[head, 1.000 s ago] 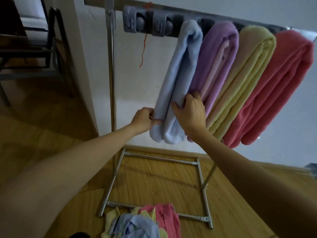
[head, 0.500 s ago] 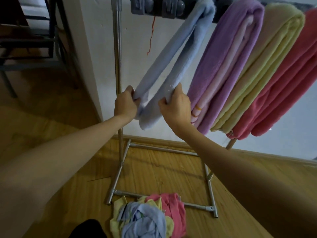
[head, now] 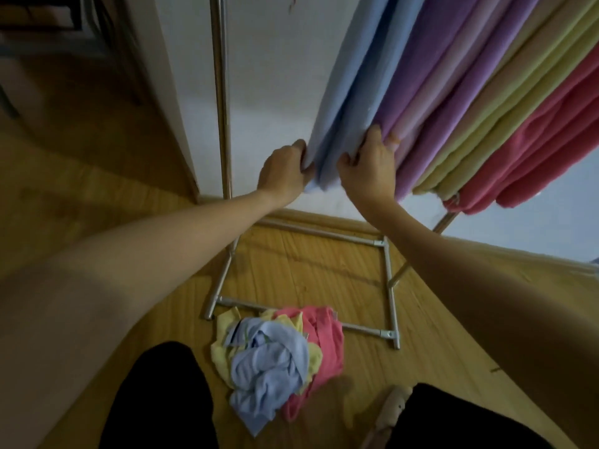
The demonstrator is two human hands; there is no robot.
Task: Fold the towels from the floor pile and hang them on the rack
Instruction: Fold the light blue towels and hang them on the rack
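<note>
Against the white wall, a metal rack carries four folded towels side by side: a blue towel, a purple towel, a yellow towel and a pink towel. Both hands work at the lower end of the blue towel. The left hand curls its fingers round the towel's left edge; its grip is narrow and holds the cloth. The right hand grips the towel's right edge, its fingertips pushed in between the blue and purple towels. No brand, label or writing can be read on any towel or on the rack.

Below the hands, the rack's base frame rests on the wooden floor. A floor pile of crumpled towels, blue on top with yellow and pink beneath, lies across the frame's front bar. The person's dark-clothed legs fill the lower edge of the view, close beside the pile. A pale, blurred object lies on the floor to the right of the pile; what it is cannot be told. Dark furniture stands at upper left, beyond the wall's corner.
</note>
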